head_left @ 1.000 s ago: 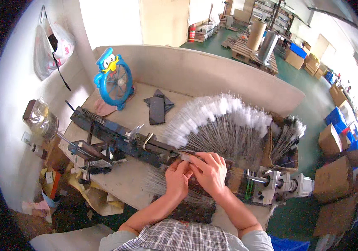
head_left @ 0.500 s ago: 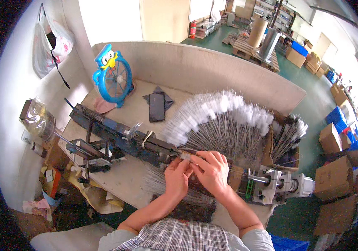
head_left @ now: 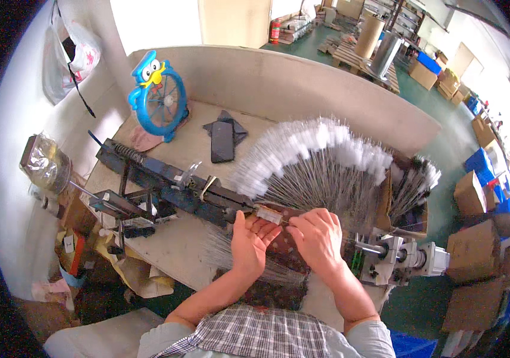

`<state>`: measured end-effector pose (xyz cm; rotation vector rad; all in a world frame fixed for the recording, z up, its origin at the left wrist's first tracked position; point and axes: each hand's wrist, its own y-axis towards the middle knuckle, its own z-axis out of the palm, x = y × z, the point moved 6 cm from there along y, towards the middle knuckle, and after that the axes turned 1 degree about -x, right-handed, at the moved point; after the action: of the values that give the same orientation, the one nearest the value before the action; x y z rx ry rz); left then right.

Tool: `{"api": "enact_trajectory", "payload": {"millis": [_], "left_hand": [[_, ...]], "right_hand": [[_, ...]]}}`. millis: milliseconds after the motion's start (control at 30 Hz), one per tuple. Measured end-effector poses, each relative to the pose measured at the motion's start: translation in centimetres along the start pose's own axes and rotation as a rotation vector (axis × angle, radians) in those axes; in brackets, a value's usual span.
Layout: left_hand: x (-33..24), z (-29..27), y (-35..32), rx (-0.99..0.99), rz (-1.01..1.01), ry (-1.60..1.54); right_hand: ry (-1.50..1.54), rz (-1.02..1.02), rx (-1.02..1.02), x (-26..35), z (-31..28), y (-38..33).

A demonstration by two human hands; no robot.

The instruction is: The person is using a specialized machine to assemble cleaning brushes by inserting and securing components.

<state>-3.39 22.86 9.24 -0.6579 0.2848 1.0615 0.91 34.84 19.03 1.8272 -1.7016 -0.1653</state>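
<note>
My left hand (head_left: 250, 246) is open, palm up, with its fingers spread just below a small white bristle piece (head_left: 268, 215). This piece lies in line with the end of a long dark metal bar fixture (head_left: 174, 190). At its right, my right hand (head_left: 317, 237) is closed in a pinch on what looks like the thin wire stem of a wire brush; the fingers hide most of the stem. Behind the hands, many wire brushes with white bristle heads (head_left: 320, 140) fan out. Thin loose wires (head_left: 222, 247) lie beside my left wrist.
A motor-driven shaft unit (head_left: 404, 259) stands at the table's right edge. A blue cartoon-bird fan (head_left: 162, 98) and a black phone (head_left: 222, 142) are farther back. A cardboard box (head_left: 413, 221) holds dark-and-white brushes. A low board (head_left: 249, 65) bounds the table's far side.
My left fingers have opened and come away from the bristle piece, the palm turning up. My right hand has shifted right along the wire. The whole view has tilted slightly.
</note>
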Motion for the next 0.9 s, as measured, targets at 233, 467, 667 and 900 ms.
{"api": "enact_trajectory", "payload": {"millis": [233,467,667,900], "left_hand": [[-0.2,0.4,-0.7,0.022,-0.033,0.155],[0.4,-0.7,-1.7,0.053,-0.038,0.353],[-3.0,-5.1,-3.6,0.021,-0.033,0.564],[-16.4,-23.4,-4.5,-0.309,0.306,0.231]], "right_hand": [[0.032,0.009,0.062,-0.1,-0.1,-1.0],[0.229,0.092,0.052,-1.2,-2.3,-1.5],[0.171,0.177,0.505,-4.1,3.6,-10.7],[0.011,0.207,0.718,-4.4,3.6,-11.2]]}}
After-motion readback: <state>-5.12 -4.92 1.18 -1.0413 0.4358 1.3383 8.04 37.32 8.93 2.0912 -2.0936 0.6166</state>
